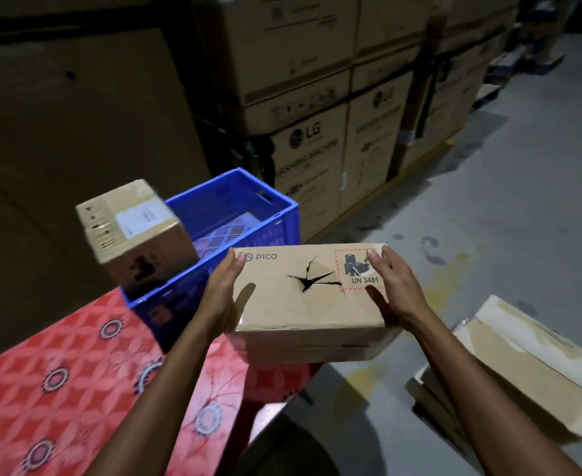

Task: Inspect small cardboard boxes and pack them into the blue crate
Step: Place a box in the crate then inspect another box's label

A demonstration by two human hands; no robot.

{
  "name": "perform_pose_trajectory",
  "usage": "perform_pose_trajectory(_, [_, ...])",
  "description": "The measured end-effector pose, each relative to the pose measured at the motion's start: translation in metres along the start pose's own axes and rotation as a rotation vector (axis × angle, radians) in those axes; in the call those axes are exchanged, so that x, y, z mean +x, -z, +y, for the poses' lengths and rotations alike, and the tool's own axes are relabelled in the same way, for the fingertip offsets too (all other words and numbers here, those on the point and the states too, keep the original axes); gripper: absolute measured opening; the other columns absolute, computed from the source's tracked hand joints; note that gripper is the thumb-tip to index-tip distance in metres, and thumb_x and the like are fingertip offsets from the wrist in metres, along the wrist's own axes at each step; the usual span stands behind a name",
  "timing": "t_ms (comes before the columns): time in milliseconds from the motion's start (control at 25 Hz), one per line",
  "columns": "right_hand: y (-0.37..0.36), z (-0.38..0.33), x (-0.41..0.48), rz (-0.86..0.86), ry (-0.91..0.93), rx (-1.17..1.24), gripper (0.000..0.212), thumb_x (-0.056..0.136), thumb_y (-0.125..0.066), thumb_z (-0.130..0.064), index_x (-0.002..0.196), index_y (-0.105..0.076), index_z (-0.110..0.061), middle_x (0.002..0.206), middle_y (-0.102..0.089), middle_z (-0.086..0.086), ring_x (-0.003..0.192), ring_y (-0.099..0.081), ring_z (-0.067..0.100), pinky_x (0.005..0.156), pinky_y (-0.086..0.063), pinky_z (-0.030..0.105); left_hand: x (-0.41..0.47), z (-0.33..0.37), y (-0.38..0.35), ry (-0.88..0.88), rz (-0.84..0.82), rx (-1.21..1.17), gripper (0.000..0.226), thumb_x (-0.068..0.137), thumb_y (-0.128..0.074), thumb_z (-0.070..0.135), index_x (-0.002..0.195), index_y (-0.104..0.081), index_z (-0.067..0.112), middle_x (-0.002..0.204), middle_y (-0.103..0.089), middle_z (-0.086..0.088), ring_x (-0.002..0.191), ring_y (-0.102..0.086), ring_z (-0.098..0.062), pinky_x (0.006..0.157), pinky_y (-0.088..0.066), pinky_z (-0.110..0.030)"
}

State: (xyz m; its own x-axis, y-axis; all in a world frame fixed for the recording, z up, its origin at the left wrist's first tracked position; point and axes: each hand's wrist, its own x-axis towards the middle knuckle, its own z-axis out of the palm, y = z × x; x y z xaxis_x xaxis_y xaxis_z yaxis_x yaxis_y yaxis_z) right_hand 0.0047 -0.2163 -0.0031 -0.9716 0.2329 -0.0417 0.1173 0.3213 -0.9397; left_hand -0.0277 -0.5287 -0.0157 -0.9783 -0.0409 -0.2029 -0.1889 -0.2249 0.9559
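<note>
Nearest, a red patterned table [76, 372] carries everything. Over its far edge the PICO box [293, 304], its top face torn open in a jagged hole, is carried between both hands: the left hand [222, 293] presses flat against its left end with fingers straight, and the right hand [394, 286] wraps over its right end. Flattened cardboard [530, 365] lies on the floor [523, 201] to the right. Just behind, the blue crate [279, 228] stands on the table, and a second box [135, 235] sits tilted over its left corner. Beyond stand stacked LG cartons [310, 159].
</note>
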Motion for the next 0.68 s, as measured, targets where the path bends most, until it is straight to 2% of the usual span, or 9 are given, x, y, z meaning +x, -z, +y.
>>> perform_pose_trajectory(80, [-0.030,0.002,-0.004,-0.025,0.014,-0.068,0.069,0.099,-0.051,-0.056,0.152,-0.042,-0.012,0.156,-0.044,0.007,0.143,-0.040,0.024,0.111,-0.032,0.037,-0.002,-0.001,0.026,0.004,0.014,0.041,0.106,0.069,-0.082,0.065,0.153,-0.042,0.014,0.157,-0.045,0.003,0.142,-0.043,-0.013,0.119,-0.036,-0.044])
perform_pose_trajectory(120, [-0.042,0.003,-0.007,-0.044,0.007,-0.110,0.070,0.098,-0.051,-0.059,0.150,-0.044,-0.014,0.154,-0.046,0.007,0.142,-0.042,0.025,0.109,-0.034,0.038,-0.003,-0.002,0.036,0.010,0.018,0.081,0.107,0.070,-0.081,0.064,0.154,-0.040,0.014,0.159,-0.042,0.005,0.144,-0.041,-0.012,0.121,-0.033,-0.044])
perform_pose_trajectory(240, [-0.073,0.014,-0.013,-0.094,0.010,-0.294,0.096,0.078,-0.043,-0.089,0.146,-0.044,-0.021,0.153,-0.046,0.005,0.142,-0.041,0.025,0.108,-0.040,0.047,-0.005,-0.015,0.057,-0.009,0.040,0.351,0.097,0.088,-0.066,0.060,0.161,-0.022,0.013,0.168,-0.021,0.003,0.152,-0.022,-0.012,0.126,-0.018,-0.042])
perform_pose_trajectory(360, [-0.088,0.008,-0.010,-0.065,0.012,-0.461,0.094,0.086,-0.048,-0.079,0.157,-0.030,-0.020,0.165,-0.026,0.010,0.148,-0.030,0.029,0.112,-0.035,0.047,-0.004,-0.019,0.060,-0.074,0.037,0.899,0.103,0.086,-0.052,0.074,0.162,-0.016,0.015,0.171,-0.006,-0.007,0.157,-0.006,-0.022,0.125,-0.012,-0.043])
perform_pose_trajectory(440, [-0.094,0.005,-0.012,-0.034,0.052,-0.623,0.091,0.090,-0.052,-0.070,0.160,-0.022,-0.022,0.168,-0.015,0.010,0.149,-0.027,0.034,0.111,-0.035,0.048,-0.008,-0.022,0.048,-0.155,0.046,1.313,0.097,0.088,-0.042,0.079,0.162,-0.016,0.022,0.170,0.005,-0.011,0.156,0.001,-0.034,0.121,-0.012,-0.055])
perform_pose_trajectory(480, [-0.097,0.004,-0.012,-0.039,0.069,-0.695,0.093,0.088,-0.053,-0.072,0.161,-0.019,-0.024,0.168,-0.012,0.010,0.148,-0.026,0.035,0.111,-0.036,0.049,-0.010,-0.020,0.039,-0.190,0.025,1.444,0.097,0.086,-0.037,0.082,0.161,-0.014,0.025,0.170,0.009,-0.011,0.155,0.004,-0.036,0.120,-0.010,-0.061])
perform_pose_trajectory(560, [-0.099,0.003,-0.014,-0.079,0.045,-0.801,0.101,0.083,-0.053,-0.077,0.161,-0.014,-0.025,0.168,-0.007,0.010,0.147,-0.025,0.036,0.110,-0.036,0.051,-0.011,-0.019,0.023,-0.150,-0.021,1.533,0.102,0.081,-0.033,0.088,0.162,-0.008,0.030,0.169,0.015,-0.010,0.154,0.013,-0.038,0.117,-0.007,-0.069])
perform_pose_trajectory(680, [-0.103,-0.001,-0.011,-0.120,-0.018,-0.928,0.109,0.079,-0.052,-0.082,0.161,-0.008,-0.026,0.169,0.001,0.009,0.147,-0.023,0.037,0.110,-0.034,0.053,0.002,-0.017,0.007,0.040,-0.013,1.528,0.112,0.076,-0.046,0.085,0.161,0.005,0.032,0.167,0.023,-0.011,0.152,0.023,-0.041,0.113,-0.005,-0.075])
